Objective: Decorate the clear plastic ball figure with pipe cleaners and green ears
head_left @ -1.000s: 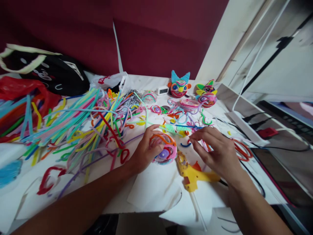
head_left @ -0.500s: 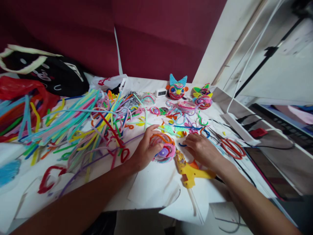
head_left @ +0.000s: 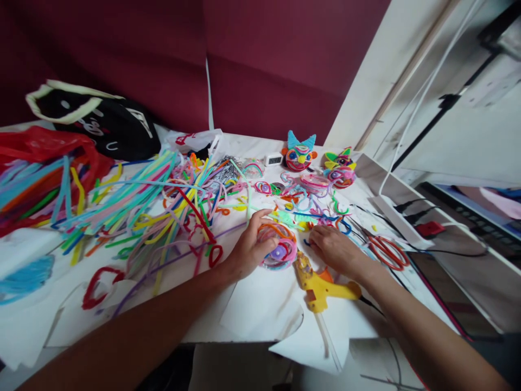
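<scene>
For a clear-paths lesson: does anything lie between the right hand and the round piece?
Yes: a small blue strip lies between the right hand and round piece; the yellow glue gun points into that gap.

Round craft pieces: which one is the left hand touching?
The orange-and-pink piece with a purple centre, under the left hand's thumb; others, like the blue-eared piece, sit farther back.

I can read no word, brand or number for certain from where I work. The black bag (head_left: 126, 129) bears curly pinkish-white marks like lettering, and the white plastic bag (head_left: 195, 140) some red print, both illegible to me; the small white device (head_left: 268, 162) has a display too tiny to make out.
</scene>
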### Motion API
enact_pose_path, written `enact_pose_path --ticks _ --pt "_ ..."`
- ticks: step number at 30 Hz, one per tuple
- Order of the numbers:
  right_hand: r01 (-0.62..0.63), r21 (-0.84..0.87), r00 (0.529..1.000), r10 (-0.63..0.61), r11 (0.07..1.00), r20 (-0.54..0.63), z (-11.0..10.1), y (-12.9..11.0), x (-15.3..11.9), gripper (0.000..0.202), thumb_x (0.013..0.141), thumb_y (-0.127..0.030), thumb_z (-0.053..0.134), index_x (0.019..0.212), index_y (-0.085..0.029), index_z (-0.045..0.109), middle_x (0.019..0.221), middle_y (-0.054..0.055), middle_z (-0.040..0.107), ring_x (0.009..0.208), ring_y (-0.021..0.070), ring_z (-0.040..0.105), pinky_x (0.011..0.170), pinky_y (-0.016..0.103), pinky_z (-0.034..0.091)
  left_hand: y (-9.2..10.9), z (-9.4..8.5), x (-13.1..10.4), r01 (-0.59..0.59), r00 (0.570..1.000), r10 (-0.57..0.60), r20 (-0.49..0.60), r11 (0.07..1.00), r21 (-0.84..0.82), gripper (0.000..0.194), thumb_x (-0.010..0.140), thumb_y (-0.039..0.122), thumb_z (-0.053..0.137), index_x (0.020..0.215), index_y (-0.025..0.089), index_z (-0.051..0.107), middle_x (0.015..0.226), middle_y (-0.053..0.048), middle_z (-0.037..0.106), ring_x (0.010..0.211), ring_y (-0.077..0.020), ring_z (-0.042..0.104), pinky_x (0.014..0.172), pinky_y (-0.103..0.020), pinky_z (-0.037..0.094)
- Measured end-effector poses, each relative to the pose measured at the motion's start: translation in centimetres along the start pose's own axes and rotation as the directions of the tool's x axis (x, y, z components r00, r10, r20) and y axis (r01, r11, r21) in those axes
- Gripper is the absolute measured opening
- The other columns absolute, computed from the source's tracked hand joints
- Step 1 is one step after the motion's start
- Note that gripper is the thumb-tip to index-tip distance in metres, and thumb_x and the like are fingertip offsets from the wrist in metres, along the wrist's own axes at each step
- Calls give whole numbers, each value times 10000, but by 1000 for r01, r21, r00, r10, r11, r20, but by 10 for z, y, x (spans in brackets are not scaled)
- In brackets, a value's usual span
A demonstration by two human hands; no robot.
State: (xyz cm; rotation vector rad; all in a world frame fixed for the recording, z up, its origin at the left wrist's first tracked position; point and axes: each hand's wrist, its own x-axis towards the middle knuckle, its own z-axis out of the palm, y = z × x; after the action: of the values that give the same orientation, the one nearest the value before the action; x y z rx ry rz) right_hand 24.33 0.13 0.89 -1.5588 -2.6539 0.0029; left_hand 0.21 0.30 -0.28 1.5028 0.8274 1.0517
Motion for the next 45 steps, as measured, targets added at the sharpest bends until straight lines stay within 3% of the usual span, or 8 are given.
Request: enact_pose_path --ticks 5,9,14,16,22,31,39,45 --pt "-18 218 997 34 976 -68 -11 2 -7 129 864 -101 497 869 -151 615 861 96 670 746 191 624 682 308 484 -2 0 -1 0 1000 0 -2 1000 4 625 781 284 572 1353 171 346 1238 -118 540 1101 -249 572 992 -407 417" --pt "-18 430 987 85 903 -136 -22 -3 -17 67 881 -172 494 875 -193 556 774 29 667 662 146 620 611 261 490 -2 0 -1 8 1000 -8 -11 1000 -5 620 774 274 578 1346 175 361 1196 -101 559 1069 -241 582 950 -383 440" --pt "0 609 977 128 794 -168 -28 -17 -25 145 902 -223 509 1030 -193 571 828 44 698 753 162 673 641 264 531 0 0 -1 13 1000 -13 -7 999 -47 623 773 271 582 1350 180 365 1163 -80 583 1037 -223 593 916 -345 457" --pt "3 692 975 150 722 -161 -30 -25 -27 193 902 -241 538 1084 -196 584 827 38 696 762 160 676 648 260 535 0 0 -1 21 1000 -20 4 998 -53 621 776 273 576 1353 179 366 1152 -77 590 1034 -221 595 913 -342 460" --pt "-31 926 963 258 376 -73 -39 -47 -35 265 859 -268 660 1116 -206 643 773 -2 653 675 114 614 637 232 500 -2 -1 0 27 1000 -27 -6 999 18 605 776 289 566 1344 170 391 1213 -96 560 1105 -245 567 960 -364 435" --pt "-45 990 936 352 137 -6 -28 -66 -37 269 791 -298 751 1048 -233 707 776 -3 653 700 104 602 644 201 500 0 -2 0 25 1000 -26 17 999 46 595 794 299 551 1355 177 393 1271 -106 536 1175 -259 532 1029 -395 390" --pt "-87 994 908 417 72 50 -24 -78 -38 213 782 -324 764 981 -259 726 779 -3 626 649 112 570 493 191 536 4 -2 -1 48 998 -50 37 997 57 607 785 313 526 1358 154 401 1285 -127 535 1184 -283 527 1044 -424 378" --pt "-121 986 874 484 118 50 -23 -89 -39 259 773 -364 765 988 -235 698 789 12 633 604 117 567 446 208 540 6 -2 -2 58 997 -61 37 995 83 616 777 329 523 1358 164 402 1332 -126 522 1220 -295 510 1072 -438 357"
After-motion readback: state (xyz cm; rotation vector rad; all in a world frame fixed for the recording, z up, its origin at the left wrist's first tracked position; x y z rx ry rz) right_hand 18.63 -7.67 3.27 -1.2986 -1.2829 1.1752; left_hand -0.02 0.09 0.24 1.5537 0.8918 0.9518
